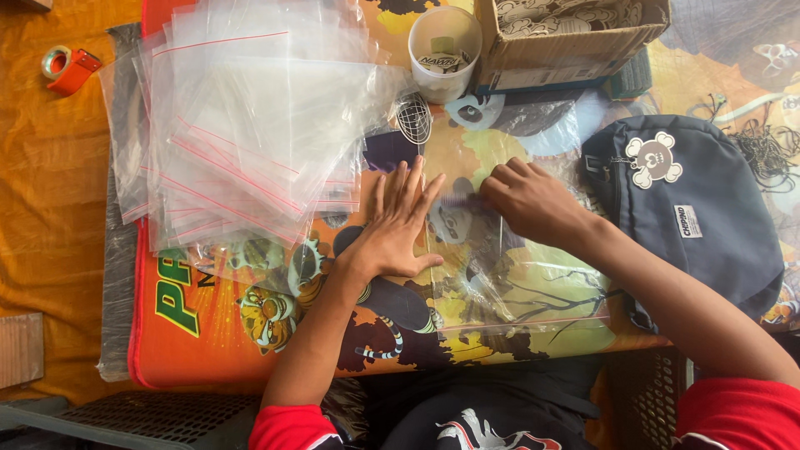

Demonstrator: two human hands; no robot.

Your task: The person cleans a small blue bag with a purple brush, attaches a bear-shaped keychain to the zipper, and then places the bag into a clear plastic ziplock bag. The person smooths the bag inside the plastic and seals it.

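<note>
Mid-frame on the cartoon-printed tabletop (208, 333): left hand (396, 229) flat, fingers spread, pressing a clear zip bag (517, 283). Right hand (533, 204) just beside it, grip pinched on a small purple piece (454, 202) (blurred) at the bag's upper edge. Upper left, heaped clear bags (242, 125); centre right, a dark pouch (692, 217).

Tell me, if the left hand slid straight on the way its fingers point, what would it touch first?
Most likely the dark purple piece just past the left hand, whose fingertips nearly reach it. Beyond it lies the wire mesh oval, then the white cup.
</note>
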